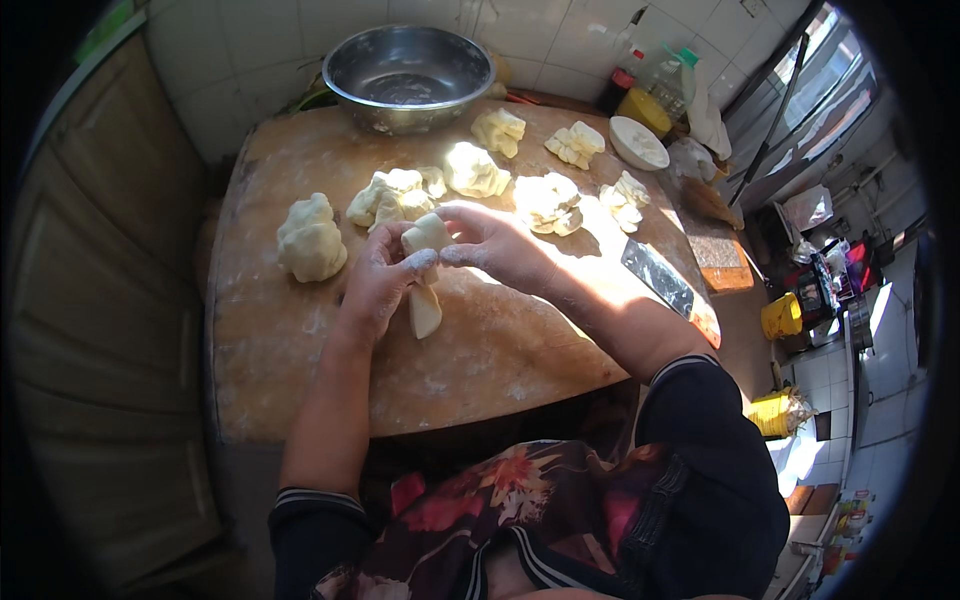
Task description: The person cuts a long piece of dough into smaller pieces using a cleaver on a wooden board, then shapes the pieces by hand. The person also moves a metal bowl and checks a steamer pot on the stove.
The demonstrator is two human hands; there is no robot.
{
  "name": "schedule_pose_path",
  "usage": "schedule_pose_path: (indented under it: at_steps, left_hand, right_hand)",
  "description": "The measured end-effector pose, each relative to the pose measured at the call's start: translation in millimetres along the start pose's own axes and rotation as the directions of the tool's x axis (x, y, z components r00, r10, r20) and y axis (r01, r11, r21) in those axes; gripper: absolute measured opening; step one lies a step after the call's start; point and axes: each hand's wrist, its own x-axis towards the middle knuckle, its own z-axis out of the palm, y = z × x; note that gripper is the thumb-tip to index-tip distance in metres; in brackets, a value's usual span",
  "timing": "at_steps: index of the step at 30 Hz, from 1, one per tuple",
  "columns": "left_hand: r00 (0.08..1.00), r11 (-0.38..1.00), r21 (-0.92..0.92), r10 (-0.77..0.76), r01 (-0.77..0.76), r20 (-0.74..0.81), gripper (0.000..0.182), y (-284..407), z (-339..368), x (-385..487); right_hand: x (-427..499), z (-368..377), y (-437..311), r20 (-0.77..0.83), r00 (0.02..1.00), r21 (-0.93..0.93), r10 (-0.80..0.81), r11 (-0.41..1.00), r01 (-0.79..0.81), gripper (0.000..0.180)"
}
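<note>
Over the floured wooden board [465, 367], my left hand [384, 274] and my right hand [499, 251] hold a rolled strip of pale dough [427, 232] between them. White flour coats both thumbs. From the roll, a flat tongue of dough [425, 311] hangs down below my left thumb. One lumpy dough piece [311, 240] sits left of my left hand. Just beyond my fingers rests a cluster of dough [394, 196]. Sunlit dough lumps [547, 202] stand to the right of my right hand.
A steel basin [409, 79] stands at the board's back edge. On the right are a white bowl of flour [639, 142] and a cleaver [660, 277] with an orange-brown handle. Plastic bottles [671, 82] stand against the tiled wall. A wooden cabinet door [112, 262] rises at left.
</note>
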Motion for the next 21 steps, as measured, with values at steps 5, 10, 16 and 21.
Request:
schedule_pose_path:
  at_steps: [5,10,16,21]
  left_hand:
    - [0.970,0.997,-0.062,0.039,-0.055,-0.239,0.030,4.5,-4.9,2.4]
    - [0.964,0.996,-0.054,0.055,-0.072,-0.260,0.026,7.7,-10.2,0.6]
    - [0.968,0.995,-0.058,0.065,-0.082,-0.244,0.024,7.5,-13.3,0.1]
    - [0.980,0.995,-0.080,0.040,-0.057,-0.196,0.029,3.0,-14.0,2.7]
  right_hand:
    - [38.8,-74.8,-25.2,-0.448,0.845,-0.269,-0.292,0.945,0.184,0.042]
    - [106.8,-146.5,-2.7,-0.558,0.630,-0.760,-0.540,0.637,-0.127,0.026]
    - [131.9,-172.5,13.6,-0.524,0.850,-0.840,-0.043,0.193,-0.508,0.036]
    - [83.3,-152.4,-1.6,-0.388,0.916,-0.908,0.098,0.127,-0.398,0.055]
